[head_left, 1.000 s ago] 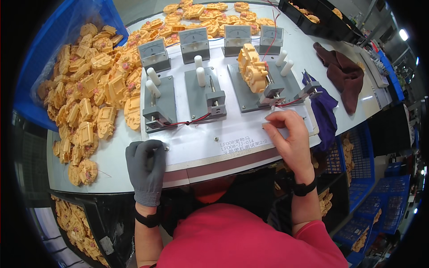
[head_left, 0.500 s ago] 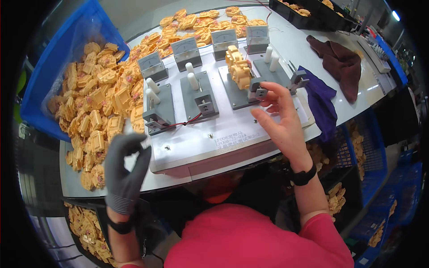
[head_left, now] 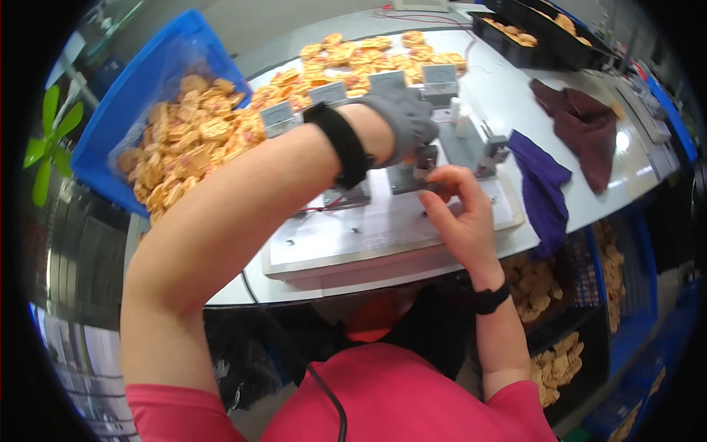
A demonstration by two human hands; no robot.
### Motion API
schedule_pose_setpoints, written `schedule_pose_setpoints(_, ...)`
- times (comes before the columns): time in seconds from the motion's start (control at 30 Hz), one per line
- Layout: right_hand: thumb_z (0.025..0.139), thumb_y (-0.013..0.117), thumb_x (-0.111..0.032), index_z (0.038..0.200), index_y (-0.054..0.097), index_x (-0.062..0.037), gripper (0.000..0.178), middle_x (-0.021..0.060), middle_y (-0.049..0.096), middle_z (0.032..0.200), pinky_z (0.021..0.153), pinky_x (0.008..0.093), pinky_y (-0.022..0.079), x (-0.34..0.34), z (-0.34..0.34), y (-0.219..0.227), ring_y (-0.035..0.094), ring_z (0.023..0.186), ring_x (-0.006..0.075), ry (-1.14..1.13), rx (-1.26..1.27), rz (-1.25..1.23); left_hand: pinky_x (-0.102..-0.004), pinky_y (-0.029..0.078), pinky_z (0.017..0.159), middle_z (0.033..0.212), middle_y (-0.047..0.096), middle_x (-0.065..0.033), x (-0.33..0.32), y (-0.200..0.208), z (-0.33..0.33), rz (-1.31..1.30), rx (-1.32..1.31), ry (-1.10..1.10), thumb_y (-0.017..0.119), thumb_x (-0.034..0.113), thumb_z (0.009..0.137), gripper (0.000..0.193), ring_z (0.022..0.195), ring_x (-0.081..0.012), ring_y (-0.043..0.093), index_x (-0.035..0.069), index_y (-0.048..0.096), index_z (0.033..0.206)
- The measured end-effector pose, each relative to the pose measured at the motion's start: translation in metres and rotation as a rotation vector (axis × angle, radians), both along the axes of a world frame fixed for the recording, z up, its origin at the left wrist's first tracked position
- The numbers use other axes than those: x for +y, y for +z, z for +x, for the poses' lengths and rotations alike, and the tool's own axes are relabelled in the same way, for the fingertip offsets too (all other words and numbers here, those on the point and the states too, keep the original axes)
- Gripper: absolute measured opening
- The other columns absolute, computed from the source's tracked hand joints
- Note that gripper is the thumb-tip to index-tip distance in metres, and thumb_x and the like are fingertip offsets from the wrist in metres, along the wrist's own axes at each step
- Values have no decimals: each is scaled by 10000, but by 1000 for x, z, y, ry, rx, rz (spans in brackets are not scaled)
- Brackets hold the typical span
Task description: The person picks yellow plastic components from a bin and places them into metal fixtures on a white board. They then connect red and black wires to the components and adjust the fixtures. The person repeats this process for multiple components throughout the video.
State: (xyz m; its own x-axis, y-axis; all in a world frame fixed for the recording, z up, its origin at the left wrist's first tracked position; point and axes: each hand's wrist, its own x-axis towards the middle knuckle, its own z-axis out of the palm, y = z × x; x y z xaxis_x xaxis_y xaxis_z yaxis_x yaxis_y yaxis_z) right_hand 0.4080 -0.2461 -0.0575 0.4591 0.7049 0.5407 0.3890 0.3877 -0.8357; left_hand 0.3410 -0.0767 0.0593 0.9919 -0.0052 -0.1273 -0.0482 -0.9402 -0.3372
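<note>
My left hand [head_left: 406, 121], in a grey glove, reaches across the board to the third fixture, its fingers curled over the spot where a tan plastic part stood. That part is now hidden behind the glove, so what the fingers hold cannot be made out. My bare right hand [head_left: 465, 221] is at the front of the same fixture. Its thumb and fingertips close on a small dark grey metal block [head_left: 434, 187]. To the right stands another grey fixture plate [head_left: 462, 151] with white pegs [head_left: 455, 110]. My left forearm covers much of the left fixtures.
Tan parts [head_left: 195, 140] spill from a blue bin [head_left: 110, 140] at left, and more lie behind the meters [head_left: 440, 76]. Purple cloth [head_left: 543, 188] and brown cloth [head_left: 578, 129] lie at right. Black trays [head_left: 508, 33] stand at the far right; a green fan [head_left: 51, 144] is far left.
My left hand has swung from the board's left front over to the third fixture, covering the tan part. My right hand stays by the grey block, thumb now closer to it. The view has shifted.
</note>
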Motion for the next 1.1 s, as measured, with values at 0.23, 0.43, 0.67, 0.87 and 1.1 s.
schedule_pose_setpoints(0.23,927,634,-15,1199,593,-60,279,1,599,1094,836,254,453,5,6,-34,534,916,92,53,47,-10,-405,551,771,862,720,-86,-18,45,-51,111,-252,56,727,210,777,138,865,-305,699,139,743,895)
schedule_pose_setpoints(0.43,1002,547,-85,1345,500,-51,348,18,585,1136,795,190,372,-7,47,-51,504,965,67,36,-37,-133,-424,476,866,930,654,-89,-41,56,-242,98,-771,303,736,139,717,304,933,-320,612,125,685,1016)
schedule_pose_setpoints(0.67,1034,520,-168,1376,476,-56,363,77,589,1208,924,240,384,-3,45,-36,536,1114,143,-83,-156,-234,-373,535,890,1069,691,-176,-108,-15,-588,142,-915,1646,799,263,690,478,986,-321,673,58,665,1101)
schedule_pose_setpoints(0.87,1040,519,-203,1401,449,-57,396,92,587,1239,932,268,406,-1,54,-36,546,1141,167,-161,-188,-295,-372,416,1064,1454,446,-263,-130,-71,-778,170,-1675,1976,828,358,756,965,1299,-329,495,15,320,1502)
schedule_pose_setpoints(1.1,1024,513,-117,1394,430,-58,384,68,586,1191,789,231,404,-2,35,-26,498,934,101,-82,-192,-199,-363,404,1070,1397,519,-174,-65,-100,-658,-288,-1774,1485,710,191,895,614,1281,-250,496,25,456,1429)
